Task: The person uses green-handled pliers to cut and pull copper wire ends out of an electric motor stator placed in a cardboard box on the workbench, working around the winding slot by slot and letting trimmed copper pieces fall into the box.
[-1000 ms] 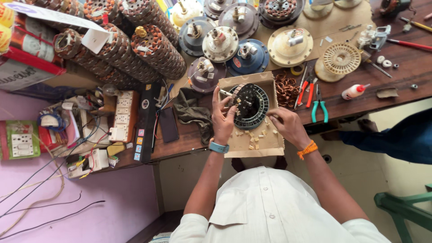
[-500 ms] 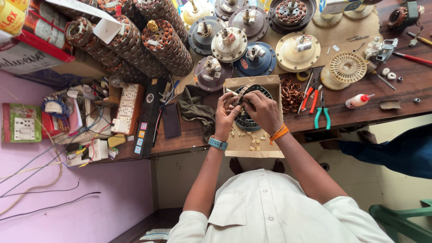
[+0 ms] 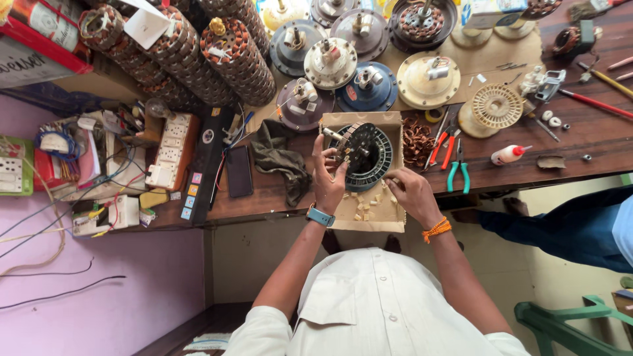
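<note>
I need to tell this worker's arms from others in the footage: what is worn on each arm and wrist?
Left hand: a watch with a blue strap on the wrist. Right hand: an orange thread band on the wrist. Both forearms are bare below short white shirt sleeves.

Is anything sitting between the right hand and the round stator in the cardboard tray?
Nothing visible. The right hand rests at the lower right rim of the stator, with only small pale pieces lying below it on the cardboard tray. The left hand already grips the stator's left side.
</note>
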Demonstrator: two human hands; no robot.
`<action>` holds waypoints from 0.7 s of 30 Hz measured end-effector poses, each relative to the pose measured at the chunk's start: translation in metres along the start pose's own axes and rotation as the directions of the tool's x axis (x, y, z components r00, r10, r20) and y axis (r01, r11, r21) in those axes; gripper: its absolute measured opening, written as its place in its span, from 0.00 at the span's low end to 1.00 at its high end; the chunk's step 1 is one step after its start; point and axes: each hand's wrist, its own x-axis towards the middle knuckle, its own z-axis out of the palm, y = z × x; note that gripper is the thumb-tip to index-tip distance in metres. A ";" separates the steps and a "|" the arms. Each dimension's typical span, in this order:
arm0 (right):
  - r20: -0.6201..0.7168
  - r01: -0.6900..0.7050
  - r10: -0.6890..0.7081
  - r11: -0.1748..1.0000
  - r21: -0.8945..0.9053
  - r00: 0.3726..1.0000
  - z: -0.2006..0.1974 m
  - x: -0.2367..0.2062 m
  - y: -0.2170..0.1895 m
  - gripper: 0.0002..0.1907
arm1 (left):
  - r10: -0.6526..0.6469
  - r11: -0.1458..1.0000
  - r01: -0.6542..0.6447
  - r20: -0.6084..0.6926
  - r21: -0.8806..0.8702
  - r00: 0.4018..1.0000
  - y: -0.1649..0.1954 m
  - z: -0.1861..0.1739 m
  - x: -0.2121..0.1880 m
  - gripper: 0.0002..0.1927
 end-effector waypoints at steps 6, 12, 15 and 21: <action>-0.127 0.101 -0.090 0.991 0.083 0.988 -0.016 0.016 -0.010 0.07 | -0.039 0.997 0.039 -0.005 0.070 0.999 0.041 0.010 0.013 0.52; -0.139 0.160 -0.141 0.977 0.141 0.980 -0.015 0.026 -0.020 0.07 | -0.086 0.996 0.086 0.129 0.004 0.988 0.039 -0.002 0.024 0.51; -0.103 0.123 -0.108 0.981 0.151 0.989 -0.009 0.033 -0.027 0.08 | -0.074 0.990 0.096 0.204 -0.099 0.976 0.031 -0.008 0.026 0.51; -0.206 0.232 -0.193 0.954 0.190 0.959 0.005 0.059 -0.039 0.08 | -0.118 0.942 0.182 0.233 -0.280 0.965 0.024 -0.006 0.021 0.50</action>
